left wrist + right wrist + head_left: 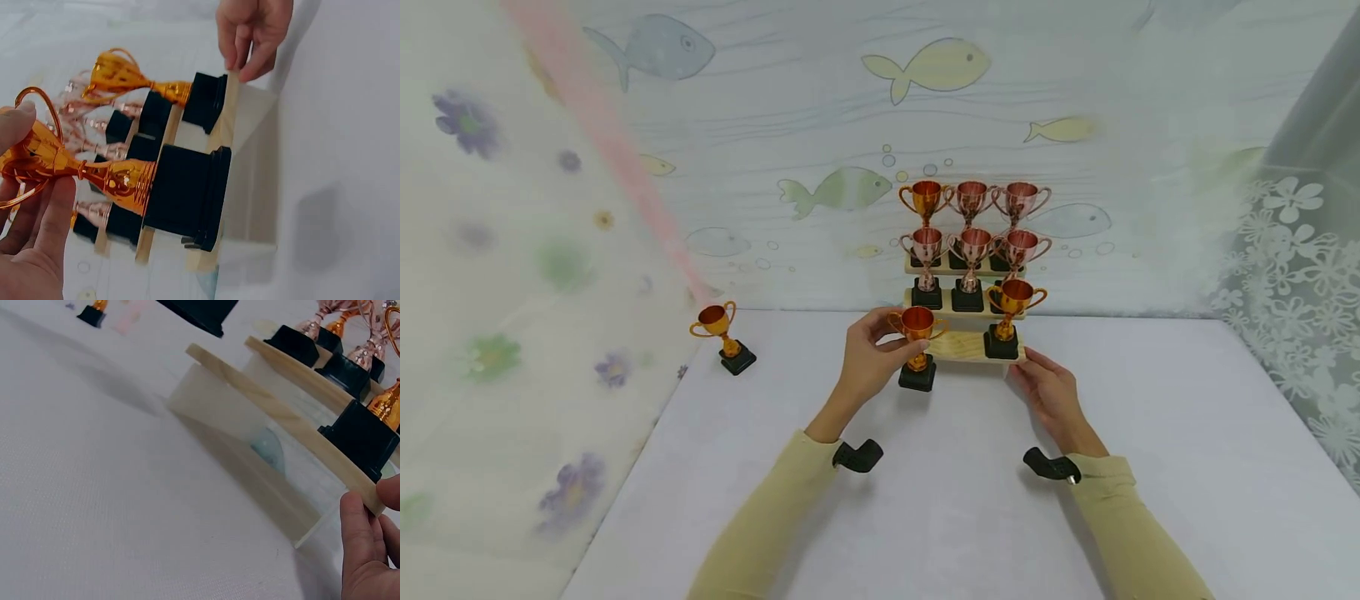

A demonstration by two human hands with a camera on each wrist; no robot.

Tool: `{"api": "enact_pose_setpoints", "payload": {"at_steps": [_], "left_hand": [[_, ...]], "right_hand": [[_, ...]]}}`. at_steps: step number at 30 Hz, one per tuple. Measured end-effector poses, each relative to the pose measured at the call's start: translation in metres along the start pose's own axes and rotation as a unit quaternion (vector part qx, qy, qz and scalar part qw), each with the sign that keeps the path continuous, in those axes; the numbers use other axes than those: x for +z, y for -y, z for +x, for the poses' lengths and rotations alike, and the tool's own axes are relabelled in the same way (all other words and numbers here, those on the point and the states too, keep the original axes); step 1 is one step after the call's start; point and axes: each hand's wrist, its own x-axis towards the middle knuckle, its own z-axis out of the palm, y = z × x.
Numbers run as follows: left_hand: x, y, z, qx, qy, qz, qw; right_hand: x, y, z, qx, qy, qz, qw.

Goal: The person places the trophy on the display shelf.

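My left hand [872, 358] pinches a small gold trophy [917, 322] by its cup, thumb on the near side. Its black base [184, 194] hangs in front of the lowest step's left end, clear of the wood in the right wrist view. With thumb above and fingers below, my right hand [1051, 396] grips the right end of the lowest wooden step of a three-tier display stand [958, 344]. Beside that grip, another gold trophy [1017, 298] stands upright on the step. Three rose-gold trophies [975, 244] fill the middle step.
On the top step are a gold trophy [927, 197] and two pinkish ones [1021, 200]. One more gold trophy [730, 345] stands apart at the table's left. Behind the white table [970, 500] hangs a fish-print curtain [760, 150]; a lacy curtain [1300, 250] borders the right.
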Motion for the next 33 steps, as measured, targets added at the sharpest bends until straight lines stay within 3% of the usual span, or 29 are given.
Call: {"api": "enact_pose_setpoints", "payload": {"at_steps": [15,29,33], "left_hand": [[0.049,-0.006,0.028,-0.015,-0.031,-0.016,0.9993],[0.069,0.010,0.050,-0.021,-0.027,0.004,0.9994],[0.072,0.000,0.047,-0.009,-0.037,0.013,0.9992]], "right_hand": [[-0.001,0.002,-0.002,0.003,-0.001,0.005,1.000],[0.000,0.002,-0.002,0.001,0.003,-0.008,1.000],[0.000,0.002,-0.002,0.003,0.004,-0.011,1.000]]}}
